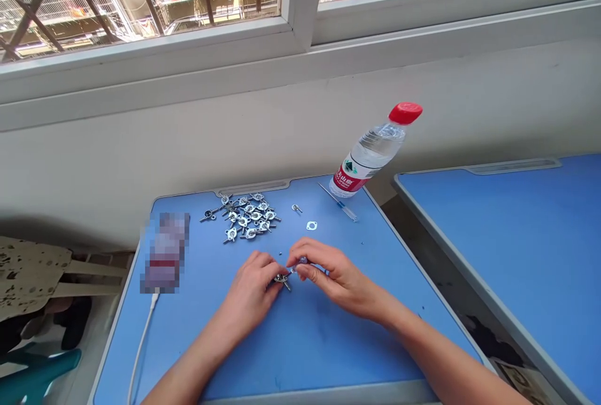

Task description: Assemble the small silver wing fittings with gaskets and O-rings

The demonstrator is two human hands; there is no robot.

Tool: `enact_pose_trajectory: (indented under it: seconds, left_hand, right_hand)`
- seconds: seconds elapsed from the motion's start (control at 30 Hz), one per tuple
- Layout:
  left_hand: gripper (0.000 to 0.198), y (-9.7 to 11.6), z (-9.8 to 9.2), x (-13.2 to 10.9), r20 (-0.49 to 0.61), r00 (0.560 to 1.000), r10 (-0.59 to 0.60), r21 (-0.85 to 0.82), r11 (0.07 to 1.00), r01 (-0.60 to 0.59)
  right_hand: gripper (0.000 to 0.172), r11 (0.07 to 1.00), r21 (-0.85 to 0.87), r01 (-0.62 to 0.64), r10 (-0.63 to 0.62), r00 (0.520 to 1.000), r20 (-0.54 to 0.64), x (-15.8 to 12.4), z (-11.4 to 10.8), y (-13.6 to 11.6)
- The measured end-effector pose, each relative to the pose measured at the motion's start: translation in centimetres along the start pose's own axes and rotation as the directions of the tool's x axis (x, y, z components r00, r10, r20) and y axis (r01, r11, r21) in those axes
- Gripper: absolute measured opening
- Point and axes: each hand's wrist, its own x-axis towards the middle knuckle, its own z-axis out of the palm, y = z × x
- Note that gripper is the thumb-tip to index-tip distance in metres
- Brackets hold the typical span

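Observation:
My left hand (253, 286) is closed, pinching a small metal flanged part (282, 279) just above the desk. Thumb and fingers of my right hand (331, 273) close round a small screwdriver (303, 260) with a see-through handle; its thin end points at the part, and the fingers partly cover it. Beyond my hands lies a heap of similar metal parts (251, 217). One loose metal part (297, 208) sits to the right of the heap. Nearer me is a flat oval plate (312, 225) with a large hole. A tiny dark screw-like piece (280, 253) lies close to my fingertips.
A water bottle (369, 158) with a red cap stands at the desk's far right corner. Beside it lies a thin blue pen-like stick (345, 208). A blurred phone-like object (165, 255) with a white cable (143, 345) is on the left. Another blue desk (516, 230) stands right.

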Motion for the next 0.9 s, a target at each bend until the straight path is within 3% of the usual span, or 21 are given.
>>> enact_pose_trajectory:
  seconds: [0.37, 0.6, 0.7, 0.9]
  left_hand:
    - [0.02, 0.0, 0.1, -0.1, -0.01, 1.0, 0.011, 0.023, 1.0, -0.011]
    - [0.017, 0.1, 0.1, -0.2, -0.005, 1.0, 0.007, 0.021, 1.0, -0.007]
    - [0.016, 0.0, 0.2, -0.1, 0.005, 1.0, 0.008, 0.02, 1.0, -0.008]
    - [0.018, 0.0, 0.2, -0.2, 0.001, 1.0, -0.001, 0.015, 1.0, 0.001]
  right_hand:
    - [0.019, 0.998, -0.034, 0.052, -0.051, 0.998, 0.036, -0.1, 0.1, -0.5]
    - [0.018, 0.926, -0.269, 0.265, -0.295, 0.952, -0.078, -0.2, 0.8, 0.8]
    - [0.015, 0.871, -0.396, 0.29, -0.354, 0.93, -0.097, -0.2, 0.9, 0.9]
    - [0.026, 0.874, -0.399, 0.276, -0.319, 0.947, -0.042, -0.1, 0.3, 0.0]
